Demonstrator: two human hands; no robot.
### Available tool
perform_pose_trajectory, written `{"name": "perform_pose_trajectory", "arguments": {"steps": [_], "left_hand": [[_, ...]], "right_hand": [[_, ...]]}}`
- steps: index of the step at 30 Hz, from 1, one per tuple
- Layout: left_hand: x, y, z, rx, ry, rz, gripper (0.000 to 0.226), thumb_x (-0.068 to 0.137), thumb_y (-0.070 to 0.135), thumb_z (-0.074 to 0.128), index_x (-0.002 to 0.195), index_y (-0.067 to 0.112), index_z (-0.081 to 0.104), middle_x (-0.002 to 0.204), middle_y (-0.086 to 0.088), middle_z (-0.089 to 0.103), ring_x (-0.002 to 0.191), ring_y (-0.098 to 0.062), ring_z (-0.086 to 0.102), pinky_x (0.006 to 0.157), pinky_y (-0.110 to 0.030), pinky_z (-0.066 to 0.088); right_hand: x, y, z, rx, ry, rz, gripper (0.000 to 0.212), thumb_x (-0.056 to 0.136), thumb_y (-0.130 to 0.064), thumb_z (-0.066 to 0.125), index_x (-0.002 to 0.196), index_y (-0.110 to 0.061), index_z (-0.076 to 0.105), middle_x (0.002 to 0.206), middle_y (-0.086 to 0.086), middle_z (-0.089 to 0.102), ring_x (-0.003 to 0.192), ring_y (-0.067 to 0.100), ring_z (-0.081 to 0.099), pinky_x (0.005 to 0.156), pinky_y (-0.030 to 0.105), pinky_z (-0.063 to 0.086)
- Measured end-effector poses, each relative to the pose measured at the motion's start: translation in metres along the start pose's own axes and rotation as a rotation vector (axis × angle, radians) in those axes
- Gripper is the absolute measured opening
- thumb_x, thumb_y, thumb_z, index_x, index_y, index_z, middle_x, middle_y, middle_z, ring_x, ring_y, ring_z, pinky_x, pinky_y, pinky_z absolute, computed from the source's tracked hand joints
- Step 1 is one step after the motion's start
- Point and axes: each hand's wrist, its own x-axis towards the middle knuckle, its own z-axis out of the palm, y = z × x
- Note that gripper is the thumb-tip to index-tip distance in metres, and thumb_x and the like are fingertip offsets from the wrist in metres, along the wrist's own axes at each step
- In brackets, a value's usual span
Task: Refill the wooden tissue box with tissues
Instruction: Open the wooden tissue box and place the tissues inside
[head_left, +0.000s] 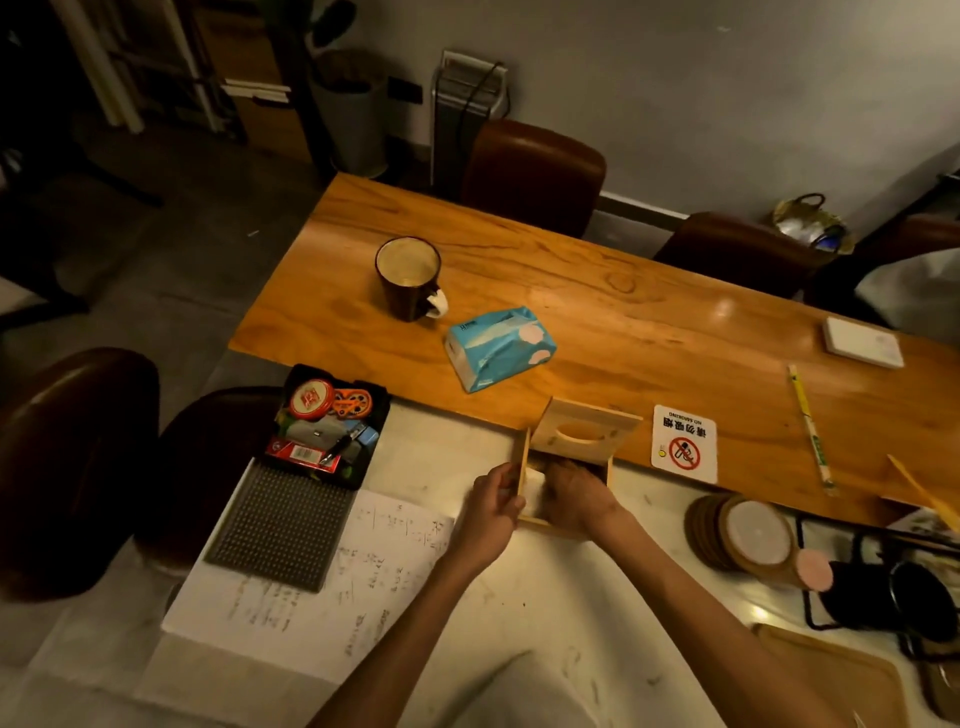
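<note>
Left hand: the left hand (493, 506) grips the left wall of the pale square wooden tissue box (566, 467).
Right hand: the right hand (574, 493) reaches inside the box; grip unclear.
Box: on the white counter (545, 623), its oval-slotted lid (584, 428) tilted up.
Tissues: the blue soft tissue pack (498, 345) lies beyond on the orange wooden table (675, 322), near a dark mug (408, 278).
</note>
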Motion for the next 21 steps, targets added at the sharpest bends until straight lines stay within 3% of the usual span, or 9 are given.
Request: {"name": "perform_pose_trajectory", "arguments": {"steps": [3,7,11,18,21], "left_hand": [[-0.001,-0.002,0.001,0.011,0.005,0.011,0.043,0.094,0.007,0.054,0.132,0.026,0.048,0.113,0.007,0.044,0.112,-0.022,0.054,0.094,-0.045,0.053],[-0.001,-0.003,0.000,0.001,0.021,0.015,0.041,0.094,0.008,0.053,0.128,0.031,0.048,0.116,0.002,0.045,0.109,-0.021,0.056,0.086,-0.041,0.058],[-0.002,-0.003,0.001,-0.018,0.024,0.010,0.042,0.094,0.008,0.054,0.130,0.029,0.048,0.112,0.005,0.044,0.107,-0.021,0.055,0.082,-0.037,0.058],[-0.005,-0.004,0.002,0.003,0.027,0.014,0.043,0.093,0.011,0.055,0.133,0.027,0.048,0.109,0.015,0.045,0.113,-0.021,0.054,0.094,-0.047,0.053],[-0.006,-0.002,0.003,-0.009,0.038,0.019,0.042,0.094,0.010,0.054,0.133,0.025,0.049,0.109,0.015,0.045,0.113,-0.020,0.054,0.094,-0.046,0.053]], "right_hand": [[-0.002,0.003,-0.002,0.019,-0.005,-0.009,0.037,0.088,-0.017,0.063,0.124,-0.011,0.058,0.126,0.013,0.062,0.112,0.029,0.061,0.098,0.037,0.050],[0.001,0.000,-0.006,0.032,0.007,-0.029,0.058,0.087,-0.016,0.064,0.141,-0.017,0.042,0.136,0.012,0.056,0.121,0.030,0.056,0.105,0.039,0.045],[0.007,-0.004,-0.012,-0.014,-0.099,-0.036,0.063,0.087,-0.015,0.062,0.145,-0.020,0.036,0.140,0.012,0.052,0.124,0.032,0.054,0.105,0.041,0.045],[0.003,-0.004,-0.012,-0.066,-0.247,-0.020,0.075,0.092,-0.030,0.053,0.153,-0.026,0.010,0.161,0.009,0.010,0.147,0.037,0.012,0.117,0.052,0.018],[0.002,-0.001,-0.011,-0.041,-0.237,0.011,0.069,0.095,-0.033,0.047,0.153,-0.031,0.009,0.161,0.009,0.007,0.146,0.039,0.012,0.116,0.053,0.018]]}}
